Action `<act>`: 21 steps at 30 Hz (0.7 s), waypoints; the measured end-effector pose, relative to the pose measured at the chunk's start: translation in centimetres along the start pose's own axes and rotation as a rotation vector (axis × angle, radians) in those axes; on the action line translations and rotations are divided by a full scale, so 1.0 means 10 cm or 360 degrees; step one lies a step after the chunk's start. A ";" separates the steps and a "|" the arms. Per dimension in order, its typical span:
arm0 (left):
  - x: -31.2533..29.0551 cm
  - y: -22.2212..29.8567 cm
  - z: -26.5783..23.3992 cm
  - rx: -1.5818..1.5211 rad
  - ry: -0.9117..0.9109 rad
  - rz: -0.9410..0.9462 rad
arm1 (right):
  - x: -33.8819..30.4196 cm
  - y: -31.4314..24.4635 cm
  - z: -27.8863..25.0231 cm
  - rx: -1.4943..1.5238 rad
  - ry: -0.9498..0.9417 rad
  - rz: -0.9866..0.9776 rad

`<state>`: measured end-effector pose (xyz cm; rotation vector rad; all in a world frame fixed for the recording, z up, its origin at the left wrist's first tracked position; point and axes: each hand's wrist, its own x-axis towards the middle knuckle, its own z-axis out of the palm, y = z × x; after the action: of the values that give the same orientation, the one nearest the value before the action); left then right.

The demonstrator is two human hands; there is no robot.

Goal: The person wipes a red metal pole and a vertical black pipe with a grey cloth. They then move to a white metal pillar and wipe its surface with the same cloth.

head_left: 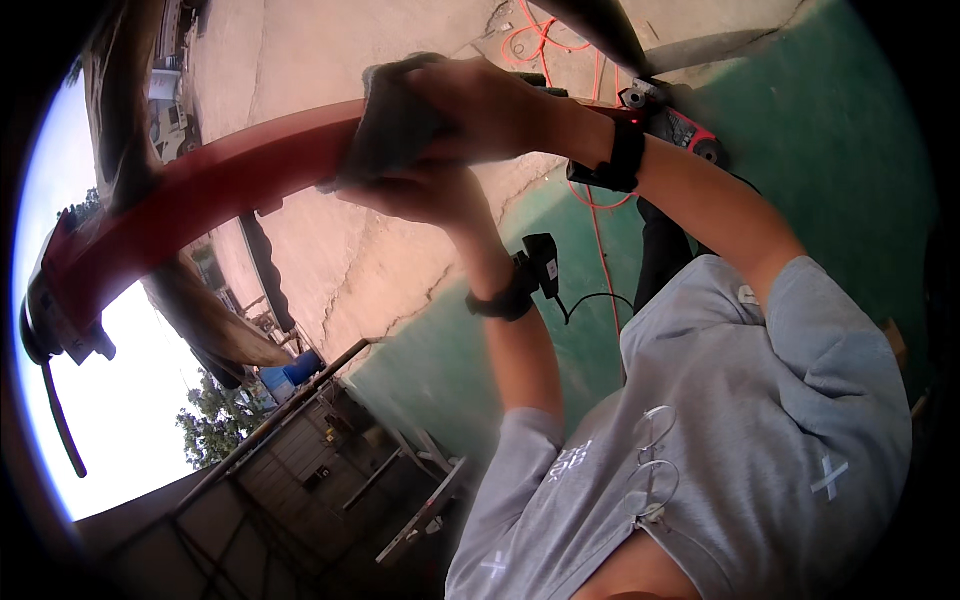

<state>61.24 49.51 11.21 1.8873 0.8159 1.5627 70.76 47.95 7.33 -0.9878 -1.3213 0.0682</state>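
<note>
A long red beam (220, 170), bent in the picture, runs from the far left to my hands. Its left end carries a dark fitting (60, 320). A dark grey rag (395, 125) is folded over the beam. My right hand (480, 105) presses on the rag from above, fingers closed on its cloth. Lower down, my left hand (430, 195) grips the rag's lower edge beside the beam's underside; its fingertips are partly hidden. Both wrists wear black bands with small devices.
Rough wooden posts (125, 100) stand against the beam at the left. A red and black power tool (690, 130) lies on the green floor (820, 130), with an orange cable (545, 45) looped nearby. A dark pole (600, 35) slants in at the top. A metal frame (425, 510) stands at lower left.
</note>
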 end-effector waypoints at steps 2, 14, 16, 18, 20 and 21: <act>-0.06 -0.07 0.08 -0.0067 0.0051 -0.0054 | -0.04 0.07 0.03 -0.0009 -0.0014 0.0004; -0.69 -0.71 0.12 -0.1346 0.0064 -0.0907 | -0.53 0.35 0.13 0.0023 0.0034 0.0193; -0.74 -0.69 0.13 -0.1232 0.0070 -0.0968 | -0.54 0.35 0.10 0.0031 -0.0001 0.0322; -0.81 -0.81 0.07 -0.1350 0.0026 -0.1128 | -0.59 0.36 0.10 0.0009 -0.0045 0.0356; -0.91 -0.92 0.01 -0.1266 0.0006 -0.1162 | -0.71 0.43 0.12 0.0049 -0.0023 0.0443; -1.00 -0.99 0.03 -0.1204 0.0014 -0.1155 | -0.81 0.52 0.11 0.0095 -0.0025 0.0487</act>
<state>59.13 48.56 -2.64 0.8953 0.6644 1.1626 69.87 47.22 -2.32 -1.1333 -1.1667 0.3469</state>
